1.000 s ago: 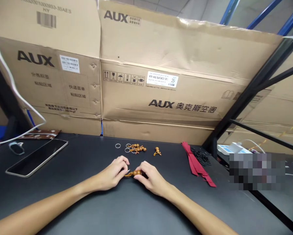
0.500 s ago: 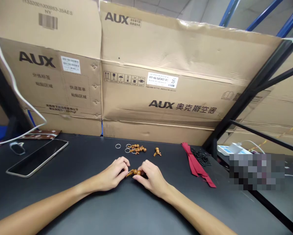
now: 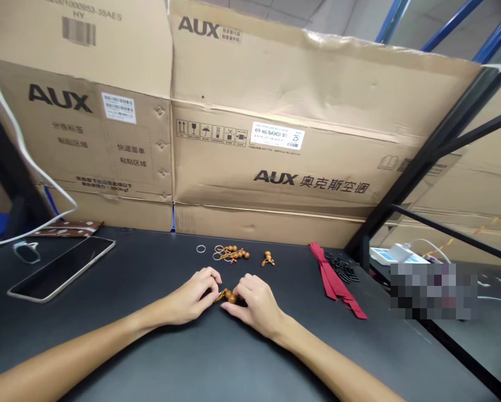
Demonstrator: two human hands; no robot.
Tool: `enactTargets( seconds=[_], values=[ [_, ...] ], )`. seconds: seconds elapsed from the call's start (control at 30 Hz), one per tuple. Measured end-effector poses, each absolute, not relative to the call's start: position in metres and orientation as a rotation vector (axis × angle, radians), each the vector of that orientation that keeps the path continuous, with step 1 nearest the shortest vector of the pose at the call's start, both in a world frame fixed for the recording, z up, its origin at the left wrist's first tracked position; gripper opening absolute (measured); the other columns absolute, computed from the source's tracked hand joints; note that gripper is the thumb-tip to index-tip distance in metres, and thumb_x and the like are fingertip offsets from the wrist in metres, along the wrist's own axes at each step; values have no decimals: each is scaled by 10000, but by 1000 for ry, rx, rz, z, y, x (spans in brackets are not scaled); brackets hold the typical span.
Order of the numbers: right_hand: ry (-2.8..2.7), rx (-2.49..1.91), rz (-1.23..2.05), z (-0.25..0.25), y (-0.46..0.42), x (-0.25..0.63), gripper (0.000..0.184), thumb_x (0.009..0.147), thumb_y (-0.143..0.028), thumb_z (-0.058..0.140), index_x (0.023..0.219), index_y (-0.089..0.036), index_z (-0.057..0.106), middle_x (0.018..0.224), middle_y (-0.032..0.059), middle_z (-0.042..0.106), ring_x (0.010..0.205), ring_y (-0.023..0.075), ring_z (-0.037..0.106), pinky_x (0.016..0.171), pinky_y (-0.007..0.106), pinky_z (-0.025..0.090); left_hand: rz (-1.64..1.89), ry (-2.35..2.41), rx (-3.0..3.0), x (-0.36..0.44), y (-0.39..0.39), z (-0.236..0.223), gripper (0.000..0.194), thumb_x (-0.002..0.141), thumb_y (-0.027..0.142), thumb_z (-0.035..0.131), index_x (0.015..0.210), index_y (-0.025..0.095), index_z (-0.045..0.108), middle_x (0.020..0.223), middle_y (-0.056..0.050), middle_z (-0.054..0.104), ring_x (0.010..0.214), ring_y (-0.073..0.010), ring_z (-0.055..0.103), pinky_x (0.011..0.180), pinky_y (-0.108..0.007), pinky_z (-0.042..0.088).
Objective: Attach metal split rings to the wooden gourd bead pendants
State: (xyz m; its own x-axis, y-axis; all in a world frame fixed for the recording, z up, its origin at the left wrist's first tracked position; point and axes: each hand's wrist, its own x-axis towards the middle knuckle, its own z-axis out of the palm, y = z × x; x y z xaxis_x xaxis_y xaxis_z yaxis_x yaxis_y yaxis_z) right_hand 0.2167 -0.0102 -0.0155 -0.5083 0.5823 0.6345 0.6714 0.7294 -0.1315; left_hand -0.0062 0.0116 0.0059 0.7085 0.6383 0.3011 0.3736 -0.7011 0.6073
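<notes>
Left hand and right hand both pinched shut on small brown wooden gourd charm, fingertips meeting over it, low on black bench.

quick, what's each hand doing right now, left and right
Left hand: fingers pinched on one end of the small wooden gourd charm.
Right hand: fingers closed on its other end.
</notes>
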Motion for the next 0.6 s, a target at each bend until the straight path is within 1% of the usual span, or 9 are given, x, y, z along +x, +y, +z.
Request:
enactTargets(
  seconds=[0.27,0.43,0.6],
  values=[
    [-2283,-918,-306,-18,-10,214,415,927,-490,564,642,-190,526,629,7,543,620,149,428,608,286,321,662,767,2392,-6,12,7,221,1001,270,398,833,193,520,1102,-56,526,1004,-184,518,923,-324,426],
    [-2293,-908,-401,-16,-10,212,410,925,-471,575,630,-191,524,629,4,532,625,148,430,611,289,311,639,776,2380,-6,12,8,239,1002,286,390,823,192,518,1108,-60,523,1010,-187,523,926,-321,425],
    [-2280,-931,-373,-16,-10,213,395,916,-455,592,628,-194,520,625,0,532,624,145,433,611,285,317,633,768,2354,-5,13,9,245,1005,298,392,827,193,525,1117,-60,525,1018,-188,522,929,-323,420]
  ],
)
